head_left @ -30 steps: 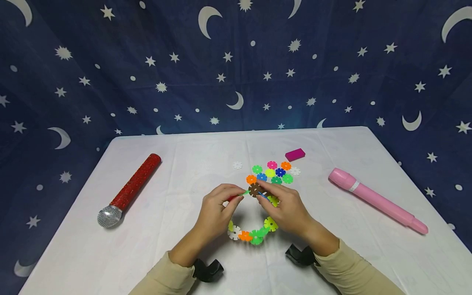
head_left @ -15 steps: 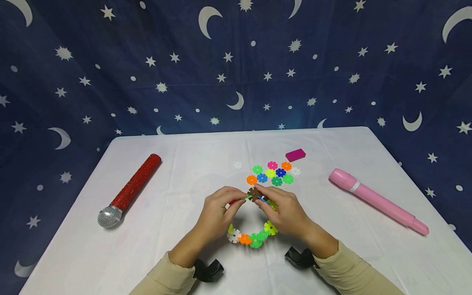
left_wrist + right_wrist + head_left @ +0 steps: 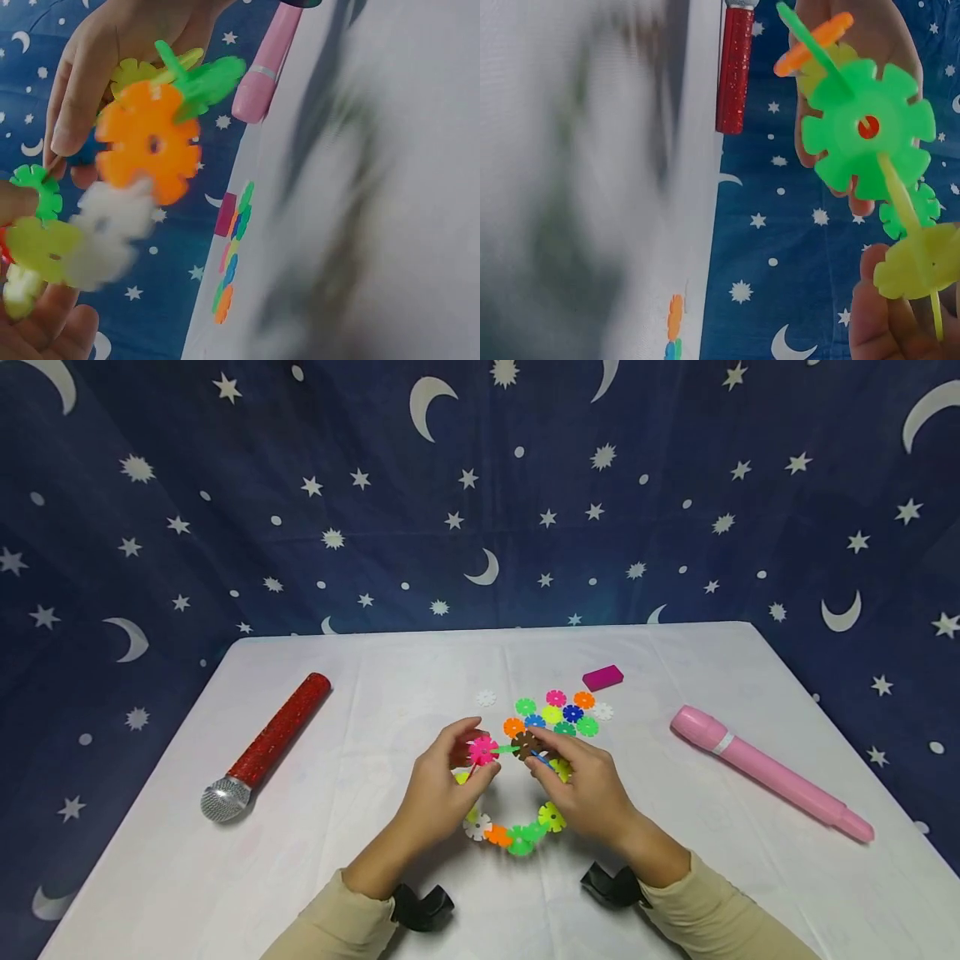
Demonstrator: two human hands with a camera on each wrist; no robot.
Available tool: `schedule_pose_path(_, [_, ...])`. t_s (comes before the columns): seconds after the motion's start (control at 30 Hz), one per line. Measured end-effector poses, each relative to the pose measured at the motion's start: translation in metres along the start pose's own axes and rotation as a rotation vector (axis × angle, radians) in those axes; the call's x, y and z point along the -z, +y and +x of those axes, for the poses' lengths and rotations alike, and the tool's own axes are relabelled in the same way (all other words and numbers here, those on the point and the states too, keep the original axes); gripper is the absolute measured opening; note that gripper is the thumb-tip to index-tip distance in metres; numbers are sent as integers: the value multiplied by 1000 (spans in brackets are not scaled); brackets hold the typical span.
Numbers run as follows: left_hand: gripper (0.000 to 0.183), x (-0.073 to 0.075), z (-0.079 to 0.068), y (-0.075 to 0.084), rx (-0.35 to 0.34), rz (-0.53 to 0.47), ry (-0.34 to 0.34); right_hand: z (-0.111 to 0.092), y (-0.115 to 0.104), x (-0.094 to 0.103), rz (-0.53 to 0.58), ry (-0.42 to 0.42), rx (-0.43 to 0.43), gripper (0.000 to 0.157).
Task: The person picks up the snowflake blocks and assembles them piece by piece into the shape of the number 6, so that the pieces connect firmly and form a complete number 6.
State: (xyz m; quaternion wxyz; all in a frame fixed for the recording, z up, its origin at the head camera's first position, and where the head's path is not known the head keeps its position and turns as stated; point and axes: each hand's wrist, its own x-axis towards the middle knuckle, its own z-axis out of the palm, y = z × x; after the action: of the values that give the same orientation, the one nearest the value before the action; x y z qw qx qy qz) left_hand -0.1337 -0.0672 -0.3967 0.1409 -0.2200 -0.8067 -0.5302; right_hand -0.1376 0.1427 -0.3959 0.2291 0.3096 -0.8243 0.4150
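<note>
Both hands hold a ring of interlocked notched plastic discs above the white table. My left hand (image 3: 438, 785) has thumb and fingers around a pink disc (image 3: 483, 750) and the ring's left side. My right hand (image 3: 588, 777) pinches a brown disc (image 3: 525, 745) and a blue disc edge at the top right. A green disc (image 3: 507, 749), seen edge-on, links pink and brown. White (image 3: 477, 827), orange (image 3: 150, 142) and green discs (image 3: 868, 127) hang along the near side. Fingers hide part of the ring's left side.
Loose notched discs (image 3: 551, 714) lie in a cluster beyond the hands, with a white disc (image 3: 486, 698) apart. Behind them is a magenta block (image 3: 603, 677). A red glitter microphone (image 3: 266, 747) lies left, a pink microphone-shaped toy (image 3: 772, 772) right. A starry cloth (image 3: 480, 493) hangs behind.
My left fingers have spread from their pinch, and the pink disc has turned its face into view between them. My right hand keeps its pinch, and the ring has lifted slightly.
</note>
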Motion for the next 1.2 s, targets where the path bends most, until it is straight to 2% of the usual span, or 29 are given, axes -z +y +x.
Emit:
schedule_pose_path(0.07, [45, -1, 0, 0, 43, -17, 26, 0, 1, 0, 2, 34, 0, 46])
schedule_pose_path(0.13, [39, -2, -1, -1, 44, -11, 45, 0, 2, -2, 9, 60, 18, 47])
schedule_pose_path(0.4, [43, -6, -5, -4, -66, 71, 81, 1, 2, -5, 28, 90, 84, 48])
schedule_pose_path(0.57, [45, -3, -3, -2, -85, 102, 58, 1, 2, -4, 4, 77, 68, 46])
schedule_pose_path(0.63, [50, 0, -2, -1, -42, 96, 17, 1, 2, -3, 1, 67, 32, 46])
schedule_pose_path(0.7, [56, 4, -1, 0, 33, 73, -41, 2, 3, -2, 28, 56, -29, 45])
schedule_pose_path(0.8, [63, 9, 1, 0, 181, 10, -124, 3, 4, 0, 92, 37, -162, 44])
schedule_pose_path(0.87, [62, 11, 2, -1, 257, -43, -148, 3, 6, 3, 130, 17, -261, 45])
schedule_pose_path(0.93, [58, 13, 4, -2, 295, -71, -143, 4, 7, 6, 157, -19, -347, 48])
schedule_pose_path(1.03, [51, 15, 7, -3, 312, -82, -95, 6, 10, 12, 202, -97, -445, 57])
schedule_pose_path(1.13, [49, 16, 9, -4, 323, -69, -31, 8, 12, 17, 292, -171, -511, 60])
schedule_pose_path(1.2, [51, 17, 10, -5, 337, -76, -12, 9, 14, 20, 366, -204, -543, 61])
